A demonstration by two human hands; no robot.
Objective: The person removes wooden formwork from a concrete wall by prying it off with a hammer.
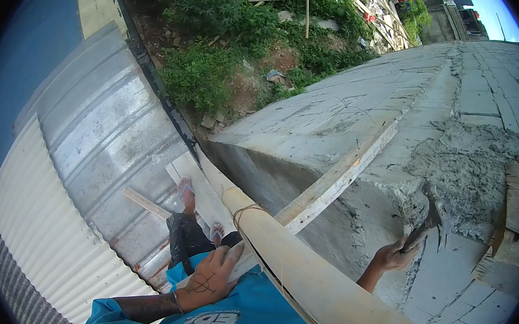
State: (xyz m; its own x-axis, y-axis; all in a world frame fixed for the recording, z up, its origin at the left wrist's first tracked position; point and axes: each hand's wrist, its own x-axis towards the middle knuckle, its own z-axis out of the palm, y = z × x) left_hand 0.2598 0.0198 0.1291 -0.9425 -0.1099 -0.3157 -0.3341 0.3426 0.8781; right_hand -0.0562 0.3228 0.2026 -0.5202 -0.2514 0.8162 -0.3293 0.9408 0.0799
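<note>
My left hand (211, 279) is closed round the end of a pale plank (241, 264), close to my blue shirt. On the right, my right hand (396, 255) grips a trowel (428, 223) by its handle, against the block wall. Rough wet mortar (456, 170) covers the wall around and above the trowel. A thick bamboo pole (324, 269) runs diagonally between my body and the wall. From the pole, a wooden beam (348, 176) reaches across to the wall.
My sandalled feet stand on a board (202, 185) over a metal sheet roof (105, 124). Corrugated sheets (52, 205) lie at the left. Beyond the roof edge, the ground drops to plants (199, 73). Wood pieces (518, 203) are at the wall's far right.
</note>
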